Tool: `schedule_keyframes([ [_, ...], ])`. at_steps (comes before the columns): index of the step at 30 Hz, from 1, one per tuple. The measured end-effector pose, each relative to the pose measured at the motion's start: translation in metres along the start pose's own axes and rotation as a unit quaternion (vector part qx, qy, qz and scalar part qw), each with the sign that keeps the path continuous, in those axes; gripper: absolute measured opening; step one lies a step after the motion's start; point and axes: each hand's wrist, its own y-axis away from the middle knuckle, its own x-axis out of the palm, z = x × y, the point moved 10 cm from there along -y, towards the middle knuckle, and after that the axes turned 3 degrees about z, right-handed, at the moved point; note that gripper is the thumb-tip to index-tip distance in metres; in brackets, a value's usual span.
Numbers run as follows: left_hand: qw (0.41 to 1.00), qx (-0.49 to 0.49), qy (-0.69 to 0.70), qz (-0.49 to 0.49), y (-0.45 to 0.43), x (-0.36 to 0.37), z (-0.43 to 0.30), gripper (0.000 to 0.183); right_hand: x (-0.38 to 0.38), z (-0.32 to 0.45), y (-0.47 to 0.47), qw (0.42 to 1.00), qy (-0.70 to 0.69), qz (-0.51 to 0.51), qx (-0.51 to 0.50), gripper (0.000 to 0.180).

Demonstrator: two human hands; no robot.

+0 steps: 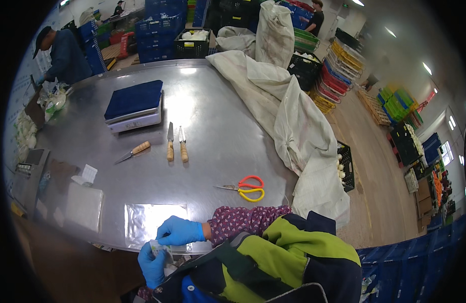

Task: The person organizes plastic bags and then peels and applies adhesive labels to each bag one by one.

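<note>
My left hand (151,265), in a blue glove, pinches a small white printed piece (159,248) with green marks. The fingers of my right hand (181,230), gloved in the same blue, grip its upper edge. Both hands are at the near edge of the steel table (217,147). Beneath and behind my right hand lies a shiny clear plastic sheet (136,223). To the left is a stack of whitish translucent sheets (83,206). Whether the printed piece is a label or a small bag, I cannot tell.
Scissors (242,188), a knife (134,151) and two more wooden-handled tools (170,146) lie on the table. Beyond them stands a scale (136,121) under a blue cloth (134,99). White woven sacking (286,113) drapes the right edge. A co-worker (68,53) stands far left.
</note>
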Motion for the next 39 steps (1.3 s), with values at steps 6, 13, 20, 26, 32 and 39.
schedule_keyframes([
  [6, 0.995, 0.006, -0.059, -0.083, -0.005, -0.043, 0.032, 0.018, 0.015, -0.04, 0.006, 0.967, -0.211, -0.003, 0.142, 0.015],
  [13, 0.996, -0.028, -0.083, -0.029, 0.011, -0.051, 0.012, 0.03, -0.106, -0.024, 0.004, 0.967, 0.086, -0.226, 0.074, 0.015],
  [20, 0.998, -0.053, -0.028, 0.003, 0.012, 0.01, -0.022, 0.026, 0.007, 0.056, 0.018, 0.886, 0.371, 0.011, -0.28, 0.013],
  [26, 0.946, 0.066, -0.31, 0.064, -0.006, -0.013, -0.014, 0.024, 0.0, 0.055, 0.022, 0.922, 0.195, 0.072, -0.327, 0.019],
  [32, 0.978, 0.007, -0.184, 0.094, -0.002, -0.006, 0.006, 0.026, -0.009, -0.018, -0.007, 0.98, -0.138, 0.086, 0.118, 0.059],
  [39, 0.978, -0.011, -0.207, -0.002, 0.017, -0.018, 0.027, 0.024, -0.034, -0.06, -0.005, 0.966, -0.058, 0.005, 0.252, 0.016],
])
